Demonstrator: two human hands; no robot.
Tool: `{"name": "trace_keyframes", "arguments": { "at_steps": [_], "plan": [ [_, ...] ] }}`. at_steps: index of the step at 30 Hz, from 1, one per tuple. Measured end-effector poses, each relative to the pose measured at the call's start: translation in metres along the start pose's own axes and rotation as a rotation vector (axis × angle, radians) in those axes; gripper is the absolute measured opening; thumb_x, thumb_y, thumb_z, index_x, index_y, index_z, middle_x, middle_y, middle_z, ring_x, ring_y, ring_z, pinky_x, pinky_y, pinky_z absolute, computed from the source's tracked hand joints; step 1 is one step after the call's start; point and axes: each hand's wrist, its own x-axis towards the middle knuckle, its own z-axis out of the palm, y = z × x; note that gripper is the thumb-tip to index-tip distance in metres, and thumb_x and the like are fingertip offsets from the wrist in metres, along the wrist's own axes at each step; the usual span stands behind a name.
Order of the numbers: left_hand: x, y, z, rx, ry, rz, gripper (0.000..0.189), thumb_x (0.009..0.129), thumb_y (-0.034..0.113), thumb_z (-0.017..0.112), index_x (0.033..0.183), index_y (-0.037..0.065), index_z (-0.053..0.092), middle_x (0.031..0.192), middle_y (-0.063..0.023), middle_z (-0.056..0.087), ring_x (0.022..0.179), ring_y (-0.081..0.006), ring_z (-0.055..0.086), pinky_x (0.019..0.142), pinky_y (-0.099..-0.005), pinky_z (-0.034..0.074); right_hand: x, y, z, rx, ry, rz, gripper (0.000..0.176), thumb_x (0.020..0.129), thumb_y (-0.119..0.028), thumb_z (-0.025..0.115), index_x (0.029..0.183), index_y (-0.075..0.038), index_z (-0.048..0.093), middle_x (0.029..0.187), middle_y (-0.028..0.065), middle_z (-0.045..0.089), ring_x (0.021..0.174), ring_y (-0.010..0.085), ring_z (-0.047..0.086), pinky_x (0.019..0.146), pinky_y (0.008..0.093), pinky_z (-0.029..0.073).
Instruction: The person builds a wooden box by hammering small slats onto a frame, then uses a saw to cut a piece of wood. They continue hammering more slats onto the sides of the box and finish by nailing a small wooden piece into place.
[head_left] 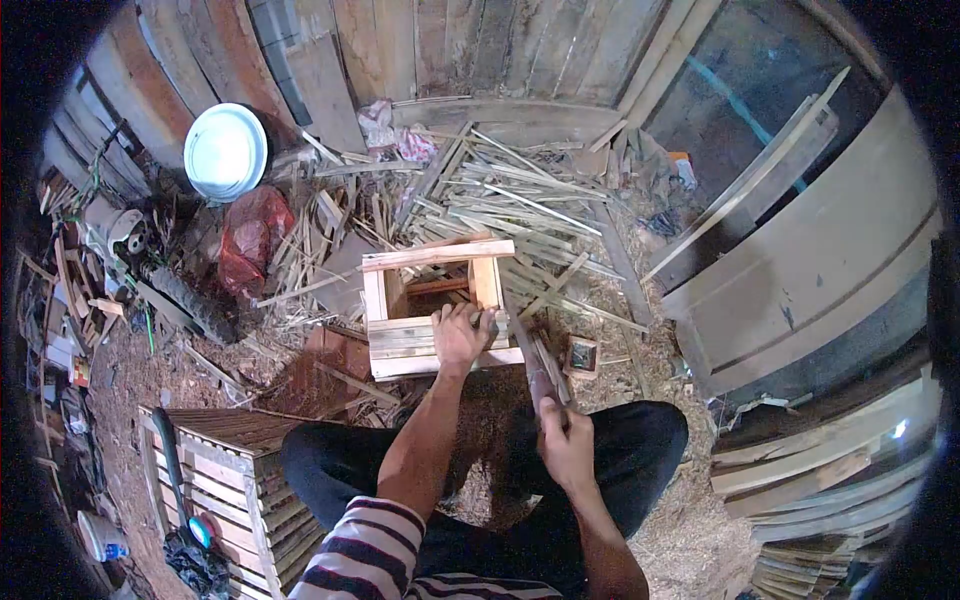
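A small wooden crate (445,345) of pale slats stands in front of my crossed legs, with an opening in its top. My left hand (461,332) presses on its near slats, beside the opening, with the fingers bent over the edge. Whether the fingers pinch something small there is hidden. My right hand (565,440) is wrapped round the handle of a long tool (540,375), which looks like a saw or a machete. Its blade points up and away along the crate's right side.
Thin wood strips (520,200) lie heaped behind the crate. A slatted crate (220,480) stands at the left, a small box (582,356) of nails or similar at the right. Stacked boards (830,470), a red bag (255,240) and a white basin (225,152) lie further out.
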Motion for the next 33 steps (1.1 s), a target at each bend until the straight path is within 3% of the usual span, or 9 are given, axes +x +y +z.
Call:
{"name": "trace_keyframes", "arguments": {
  "at_steps": [5,12,14,18,21,23,28,30,33],
  "plan": [
    [0.0,-0.002,0.0,0.003,0.01,0.003,0.039,0.084,0.043,0.059,0.085,0.005,0.07,0.086,-0.0098,0.067,0.088,-0.0278,0.057,0.083,-0.0412,0.038,-0.024,-0.014,-0.002,-0.008,-0.08,0.134,0.041,0.093,-0.032,0.055,0.074,0.004,0.058,0.056,0.0162,0.053,0.049,0.0235,0.046,0.053,0.0381,0.04],
    [0.002,-0.004,0.002,-0.004,0.018,0.01,0.038,0.084,0.042,0.059,0.086,0.006,0.069,0.087,-0.0099,0.067,0.087,-0.0274,0.056,0.082,-0.0418,0.038,-0.021,-0.023,-0.001,-0.105,-0.073,0.041,0.043,0.093,-0.035,0.053,0.072,0.002,0.061,0.06,0.0217,0.058,0.059,0.0358,0.061,0.057,0.0443,0.044],
    [-0.003,-0.005,0.004,-0.002,0.014,-0.007,0.038,0.084,0.042,0.059,0.087,0.006,0.069,0.087,-0.01,0.067,0.088,-0.0272,0.056,0.082,-0.0421,0.038,0.0,-0.007,0.02,-0.1,0.04,-0.176,0.044,0.093,-0.036,0.052,0.075,0.003,0.063,0.063,0.0234,0.059,0.064,0.0379,0.063,0.059,0.0459,0.045],
    [0.002,-0.01,0.002,-0.025,0.098,0.035,0.037,0.086,0.042,0.057,0.088,0.007,0.067,0.085,-0.0104,0.066,0.088,-0.0274,0.056,0.082,-0.0425,0.038,0.1,-0.002,0.094,-0.144,-0.014,-0.064,0.045,0.093,-0.035,0.05,0.079,0.004,0.064,0.065,0.0237,0.06,0.063,0.0366,0.064,0.059,0.0446,0.046],
    [0.002,-0.006,0.0,-0.015,0.023,0.028,0.038,0.086,0.043,0.056,0.086,0.007,0.067,0.084,-0.0101,0.066,0.087,-0.028,0.056,0.081,-0.0424,0.038,0.098,0.002,0.085,-0.174,0.066,-0.025,0.042,0.093,-0.033,0.049,0.078,0.004,0.063,0.064,0.0231,0.06,0.062,0.038,0.062,0.058,0.0446,0.045],
    [0.001,-0.001,-0.001,-0.017,0.04,0.012,0.039,0.086,0.044,0.055,0.084,0.007,0.067,0.083,-0.0097,0.065,0.086,-0.0282,0.056,0.08,-0.0419,0.038,0.093,0.043,0.077,0.212,0.009,0.121,0.04,0.092,-0.032,0.051,0.079,0.004,0.062,0.063,0.0226,0.059,0.062,0.0401,0.061,0.06,0.0447,0.045],
    [-0.001,-0.006,0.0,-0.018,-0.003,-0.017,0.04,0.087,0.047,0.054,0.086,0.009,0.068,0.089,-0.0072,0.066,0.089,-0.0274,0.055,0.083,-0.041,0.037,0.081,0.0,0.076,-0.166,0.014,-0.074,0.044,0.092,-0.037,0.051,0.081,0.004,0.063,0.067,0.0237,0.061,0.068,0.0421,0.061,0.066,0.0457,0.046],
    [0.002,-0.009,-0.005,-0.002,-0.059,-0.029,0.04,0.087,0.047,0.054,0.088,0.01,0.069,0.09,-0.0068,0.067,0.09,-0.0273,0.055,0.084,-0.0407,0.036,0.059,-0.026,0.067,-0.227,0.003,0.01,0.047,0.092,-0.039,0.05,0.08,0.004,0.063,0.071,0.0255,0.062,0.072,0.0421,0.062,0.068,0.0464,0.046],
    [0.003,-0.004,-0.001,0.037,-0.065,-0.027,0.041,0.087,0.047,0.054,0.088,0.009,0.069,0.09,-0.007,0.066,0.09,-0.0277,0.055,0.086,-0.0406,0.036,0.006,-0.011,0.036,-0.043,0.045,-0.113,0.041,0.091,-0.034,0.053,0.076,0.004,0.063,0.065,0.0234,0.06,0.067,0.0365,0.064,0.064,0.0433,0.046]
  ]
}}
